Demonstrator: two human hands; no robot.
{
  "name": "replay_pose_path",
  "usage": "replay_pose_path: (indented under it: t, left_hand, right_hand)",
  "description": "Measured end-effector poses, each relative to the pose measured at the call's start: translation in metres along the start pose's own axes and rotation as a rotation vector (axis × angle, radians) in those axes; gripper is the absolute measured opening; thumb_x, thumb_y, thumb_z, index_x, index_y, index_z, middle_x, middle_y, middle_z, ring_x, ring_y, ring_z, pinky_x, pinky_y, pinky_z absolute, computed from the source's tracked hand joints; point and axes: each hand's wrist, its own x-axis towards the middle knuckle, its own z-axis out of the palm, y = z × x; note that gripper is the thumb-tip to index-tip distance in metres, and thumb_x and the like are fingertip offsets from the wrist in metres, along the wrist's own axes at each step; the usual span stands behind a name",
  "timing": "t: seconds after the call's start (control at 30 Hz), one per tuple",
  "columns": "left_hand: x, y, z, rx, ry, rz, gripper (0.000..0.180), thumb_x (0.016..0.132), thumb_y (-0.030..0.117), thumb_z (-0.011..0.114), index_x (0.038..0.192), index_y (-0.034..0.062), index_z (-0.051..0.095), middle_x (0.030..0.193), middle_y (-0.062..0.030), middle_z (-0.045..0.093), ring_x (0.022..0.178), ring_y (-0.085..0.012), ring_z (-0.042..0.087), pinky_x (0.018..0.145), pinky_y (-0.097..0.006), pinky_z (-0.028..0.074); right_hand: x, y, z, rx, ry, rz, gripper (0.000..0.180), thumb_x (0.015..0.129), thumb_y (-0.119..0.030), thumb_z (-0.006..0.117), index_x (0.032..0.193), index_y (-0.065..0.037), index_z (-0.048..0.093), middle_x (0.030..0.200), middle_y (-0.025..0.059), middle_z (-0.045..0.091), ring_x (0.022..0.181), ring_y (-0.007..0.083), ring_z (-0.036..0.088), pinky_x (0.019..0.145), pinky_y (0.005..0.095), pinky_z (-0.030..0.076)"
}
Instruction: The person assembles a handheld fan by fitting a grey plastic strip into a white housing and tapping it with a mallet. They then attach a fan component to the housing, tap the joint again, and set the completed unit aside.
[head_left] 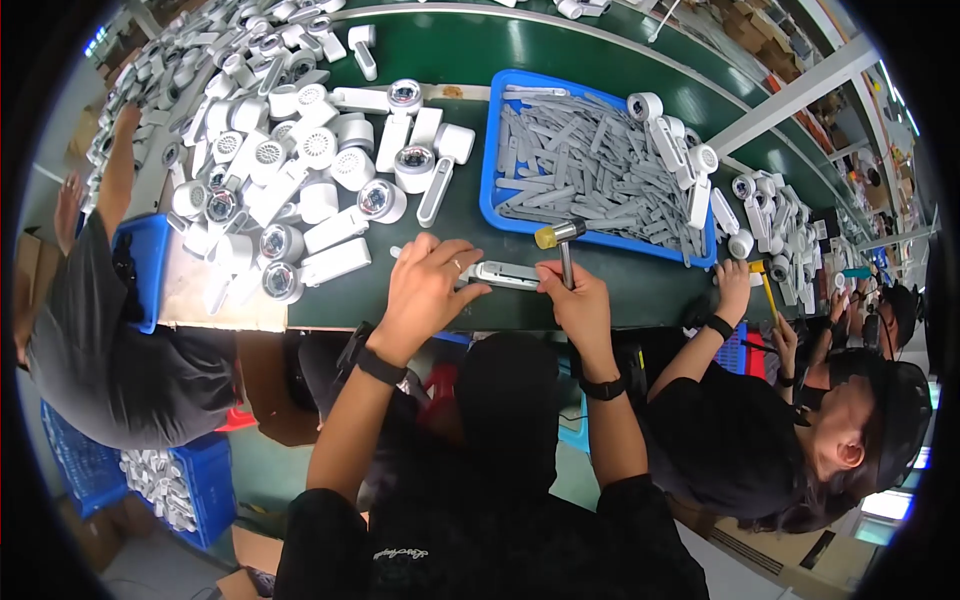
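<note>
A white handheld fan (508, 275) lies sideways in front of me at the near edge of the green workbench. Its left end sits between the thumb and fingers of my left hand (422, 292), and the palm hides part of it. My right hand (580, 305) is closed around the handle of a small hammer (560, 235), whose head has a yellow face. The fingertips of that hand also reach the fan's right end. Just beyond both hands stands a blue tray (487, 190) full of grey plastic strips (590, 160).
Many white fans (315, 150) are heaped at the left and far left. More fans (695, 165) lie on the tray's right rim and beyond it. At right, a co-worker's hand (735, 290) works beside a yellow hammer (770, 295). Another person (110, 340) stands left by a blue bin (150, 270).
</note>
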Motion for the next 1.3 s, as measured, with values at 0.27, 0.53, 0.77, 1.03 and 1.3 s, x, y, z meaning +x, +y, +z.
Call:
replay_pose_path:
  t: [0.27,0.53,0.77,1.03,1.3]
  left_hand:
    - [0.001,-0.008,0.010,-0.037,0.004,0.002,0.036,0.072,0.022,0.088,0.105,0.0115,0.079,0.108,0.0040,0.072,0.089,-0.0217,0.057,0.079,-0.035,0.050]
    - [0.004,-0.015,0.012,0.019,-0.024,0.197,0.031,0.074,0.020,0.087,0.103,0.0121,0.079,0.100,0.0036,0.074,0.078,-0.0177,0.057,0.069,-0.031,0.051]
    - [0.017,-0.021,0.011,0.079,-0.113,0.357,0.030,0.078,0.020,0.085,0.104,0.0075,0.077,0.096,0.0022,0.073,0.077,-0.0167,0.059,0.064,-0.031,0.052]
    - [0.014,-0.022,0.011,0.163,-0.149,0.353,0.032,0.078,0.021,0.084,0.108,0.0118,0.078,0.102,0.0040,0.074,0.078,-0.0158,0.058,0.065,-0.030,0.050]
    - [0.030,-0.010,0.029,0.101,-0.185,0.505,0.024,0.081,0.016,0.080,0.104,0.0175,0.080,0.108,0.0058,0.073,0.077,-0.0144,0.056,0.066,-0.030,0.052]
  right_hand:
    - [0.005,-0.007,0.001,-0.275,-0.012,-0.134,0.018,0.096,-0.014,0.073,0.106,0.000,0.077,0.079,0.0033,0.073,0.075,0.0077,0.064,0.071,0.0251,0.050]
    - [0.009,-0.016,-0.002,-0.426,-0.067,-0.101,0.020,0.096,-0.021,0.074,0.104,-0.003,0.078,0.068,0.0037,0.069,0.063,0.0071,0.059,0.059,0.0264,0.045]
    - [0.013,-0.015,-0.005,-0.266,-0.109,0.150,0.027,0.100,-0.025,0.071,0.115,-0.003,0.076,0.070,0.0029,0.069,0.051,0.0031,0.049,0.047,0.0231,0.036]
    - [0.022,-0.001,-0.010,0.110,-0.277,0.346,0.038,0.104,-0.029,0.065,0.128,0.000,0.069,0.076,0.0081,0.074,0.040,0.0014,0.038,0.038,0.0210,0.026]
    - [0.016,-0.004,-0.005,0.075,-0.200,0.315,0.035,0.103,-0.029,0.067,0.124,-0.001,0.070,0.074,0.0064,0.073,0.040,0.0016,0.038,0.038,0.0222,0.026]
